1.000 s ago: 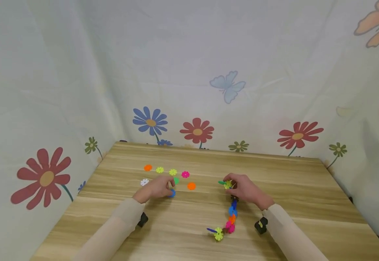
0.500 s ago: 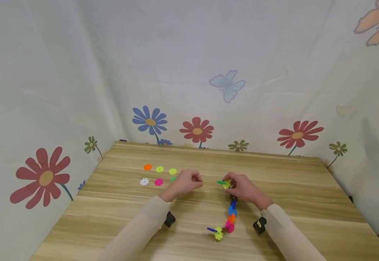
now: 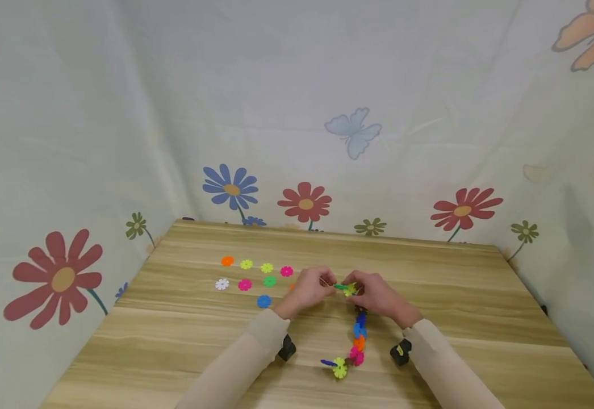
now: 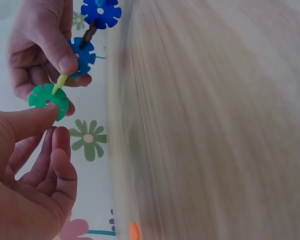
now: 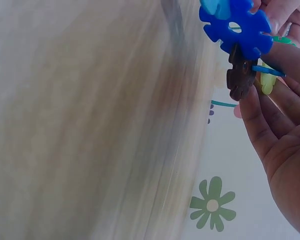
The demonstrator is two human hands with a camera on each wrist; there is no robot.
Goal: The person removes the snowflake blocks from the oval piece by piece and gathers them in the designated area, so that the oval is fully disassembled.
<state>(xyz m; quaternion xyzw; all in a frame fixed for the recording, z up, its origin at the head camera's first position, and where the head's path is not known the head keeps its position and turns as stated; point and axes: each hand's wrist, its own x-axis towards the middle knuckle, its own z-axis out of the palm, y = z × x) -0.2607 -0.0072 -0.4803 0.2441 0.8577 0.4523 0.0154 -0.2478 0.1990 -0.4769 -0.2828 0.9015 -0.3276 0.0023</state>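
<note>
A chain of interlocking plastic flower discs [image 3: 359, 330] runs from my hands toward the table's near side, ending in a yellow disc [image 3: 340, 369] and a dark blue one. My right hand [image 3: 380, 297] holds the chain's far end; its thumb presses a blue disc [image 4: 88, 61] in the left wrist view. Beyond it a yellow disc [image 4: 59, 84] joins a green disc [image 4: 39, 97], the last piece. My left hand [image 3: 311, 288] pinches that green disc by its edge, thumb on top. A brown disc [image 5: 240, 75] and a dark blue disc [image 5: 242, 31] hang close by in the right wrist view.
Several loose discs lie flat left of my hands, among them a white disc [image 3: 222, 284], a blue disc [image 3: 263, 301] and a green disc [image 3: 269, 281]. An orange disc is partly hidden by my left hand. The wooden table [image 3: 430, 272] meets a flowered curtain [image 3: 256, 113] behind.
My left hand has moved right, from beside the loose blue disc to the green disc on the chain's end. The loose blue disc stays on the table. My right hand keeps its hold.
</note>
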